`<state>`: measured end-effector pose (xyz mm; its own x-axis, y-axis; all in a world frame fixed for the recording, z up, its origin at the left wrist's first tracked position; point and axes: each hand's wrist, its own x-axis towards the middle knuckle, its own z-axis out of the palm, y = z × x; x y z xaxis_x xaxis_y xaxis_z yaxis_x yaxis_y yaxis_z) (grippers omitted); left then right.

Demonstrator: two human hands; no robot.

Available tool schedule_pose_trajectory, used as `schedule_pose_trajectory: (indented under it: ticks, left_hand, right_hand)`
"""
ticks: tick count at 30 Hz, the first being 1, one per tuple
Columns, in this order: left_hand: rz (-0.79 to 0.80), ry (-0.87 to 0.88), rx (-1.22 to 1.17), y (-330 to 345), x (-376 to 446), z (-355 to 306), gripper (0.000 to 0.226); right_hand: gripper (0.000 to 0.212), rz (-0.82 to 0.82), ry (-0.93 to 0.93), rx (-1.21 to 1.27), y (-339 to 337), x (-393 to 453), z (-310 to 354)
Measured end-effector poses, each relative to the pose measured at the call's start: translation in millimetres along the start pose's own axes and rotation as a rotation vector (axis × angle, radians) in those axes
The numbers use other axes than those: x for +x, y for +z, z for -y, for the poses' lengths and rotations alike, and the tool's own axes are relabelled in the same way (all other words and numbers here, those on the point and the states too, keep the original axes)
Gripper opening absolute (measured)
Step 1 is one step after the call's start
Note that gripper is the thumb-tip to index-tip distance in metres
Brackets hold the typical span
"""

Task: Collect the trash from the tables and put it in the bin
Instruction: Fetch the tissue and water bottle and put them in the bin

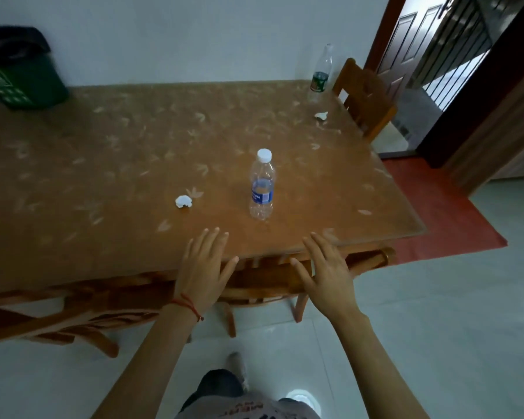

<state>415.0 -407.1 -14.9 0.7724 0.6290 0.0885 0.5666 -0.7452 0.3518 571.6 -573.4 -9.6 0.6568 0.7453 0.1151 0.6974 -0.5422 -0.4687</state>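
Observation:
A clear plastic bottle (262,186) with a blue label and white cap stands upright near the front of the brown table (118,164). A crumpled white tissue (183,202) lies to its left. At the far right corner stands a second clear bottle (322,71) with a green label, and a small white paper scrap (321,115) lies in front of it. A dark green bin (22,74) with a black liner sits at the far left end. My left hand (203,267) and my right hand (327,270) hover with fingers spread over the table's front edge, holding nothing.
Wooden chairs are tucked under the front edge (260,282) and stand at the far right side (366,98). A red mat (436,213) lies on the tiled floor to the right. An open doorway (430,71) with railings is at the upper right.

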Motion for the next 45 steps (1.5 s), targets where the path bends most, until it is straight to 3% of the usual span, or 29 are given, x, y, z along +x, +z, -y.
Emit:
schedule_pose_trajectory:
  ticks: [8,12,22,28,32,35,39,41,44,45]
  left_hand:
    - [0.025,-0.032,0.008,-3,58,32,0.055]
    - [0.029,-0.081,0.005,-3,77,38,0.062]
    - [0.019,-0.245,-0.079,4,103,45,0.054]
    - [0.028,-0.295,-0.063,13,110,56,0.071]
    - [0.051,-0.37,-0.147,17,116,65,0.066]
    - [-0.016,-0.423,-0.232,16,123,74,0.049]
    - [-0.037,-0.793,-0.484,6,134,78,0.021]
    - [-0.092,-0.837,-0.55,12,137,92,0.026]
    - [0.174,-1.047,-0.579,20,151,109,0.042]
    - [0.13,-1.046,-0.628,24,157,116,0.045]
  right_hand:
    - [0.058,0.003,-0.021,0.064,15,82,16]
    - [0.067,0.02,0.019,0.214,23,123,17]
    - [0.086,0.08,0.061,0.539,53,202,16]
    - [0.08,0.131,0.081,0.611,66,220,14]
    - [0.072,0.156,0.087,0.638,65,227,14]
    - [0.064,0.217,0.111,0.66,62,228,14]
    - [0.054,0.229,0.172,0.696,65,229,12]
    - [0.052,0.25,0.194,0.711,69,228,10]
    - [0.049,0.258,0.246,0.757,73,228,9]
    - [0.048,0.259,0.253,0.76,73,227,8]
